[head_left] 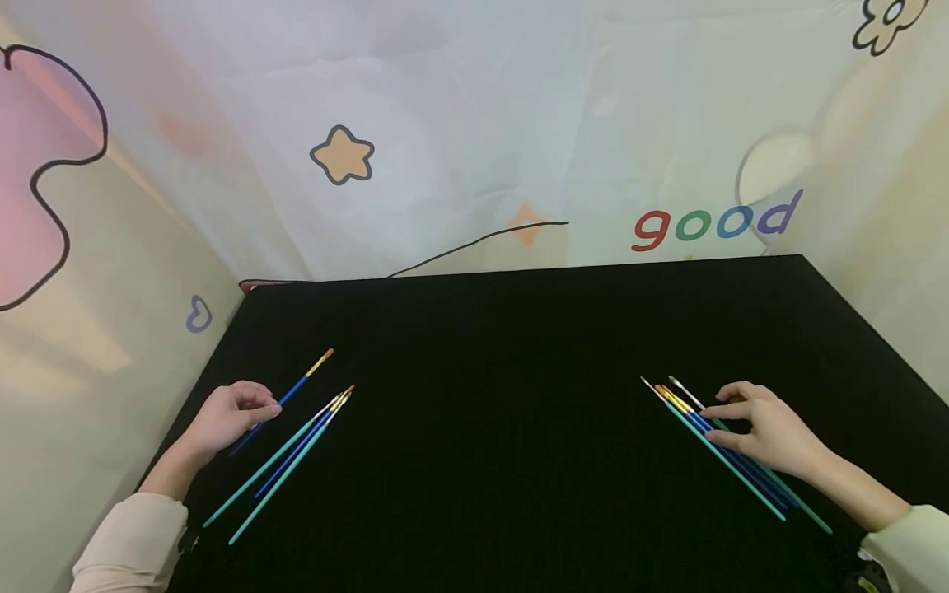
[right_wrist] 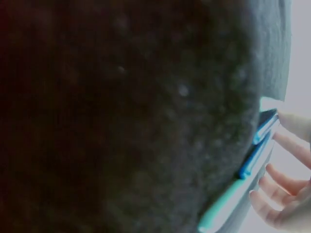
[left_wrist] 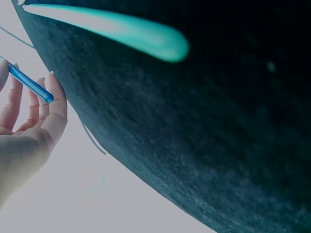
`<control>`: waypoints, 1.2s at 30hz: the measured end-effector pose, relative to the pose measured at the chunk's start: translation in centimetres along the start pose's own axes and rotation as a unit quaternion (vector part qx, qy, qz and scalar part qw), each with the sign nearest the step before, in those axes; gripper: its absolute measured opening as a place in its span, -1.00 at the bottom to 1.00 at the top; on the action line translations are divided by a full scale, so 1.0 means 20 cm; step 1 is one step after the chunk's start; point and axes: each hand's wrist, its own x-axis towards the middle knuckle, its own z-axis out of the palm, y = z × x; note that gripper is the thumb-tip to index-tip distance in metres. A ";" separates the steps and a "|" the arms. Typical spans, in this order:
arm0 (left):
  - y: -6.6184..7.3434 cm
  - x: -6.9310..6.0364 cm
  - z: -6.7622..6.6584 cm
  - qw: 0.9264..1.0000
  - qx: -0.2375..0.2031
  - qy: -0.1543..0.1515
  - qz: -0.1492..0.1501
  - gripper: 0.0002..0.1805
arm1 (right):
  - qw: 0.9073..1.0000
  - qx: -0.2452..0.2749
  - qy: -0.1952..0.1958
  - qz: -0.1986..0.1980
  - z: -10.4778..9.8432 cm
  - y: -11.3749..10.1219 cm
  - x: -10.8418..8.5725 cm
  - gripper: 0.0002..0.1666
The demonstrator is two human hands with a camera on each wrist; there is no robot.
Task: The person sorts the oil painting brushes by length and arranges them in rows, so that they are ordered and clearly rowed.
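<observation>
My left hand (head_left: 236, 416) pinches a blue paintbrush (head_left: 294, 389) by its handle, bristles pointing up and away. In the left wrist view the handle end (left_wrist: 36, 88) sticks out from between thumb and fingers. Beside that hand lie three other paintbrushes, two turquoise (head_left: 259, 471) and one blue (head_left: 285, 467), their tips close together. My right hand (head_left: 771, 428) is over a bundle of blue and turquoise paintbrushes (head_left: 730, 457), thumb and index finger apart at the handles. In the right wrist view the fingers (right_wrist: 291, 145) are beside blue handles (right_wrist: 255, 158); exact contact is unclear.
A black-covered table (head_left: 504, 428) lies under both hands. Behind it hangs a pale backdrop (head_left: 474, 123) printed with a star and the word "good". The backdrop also stands along the left and right sides.
</observation>
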 end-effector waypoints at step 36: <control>0.04 0.00 0.03 1.000 -0.005 0.009 0.002 -0.73 | 0.968 0.115 -0.046 0.216 0.04 -0.09 -0.01 -0.68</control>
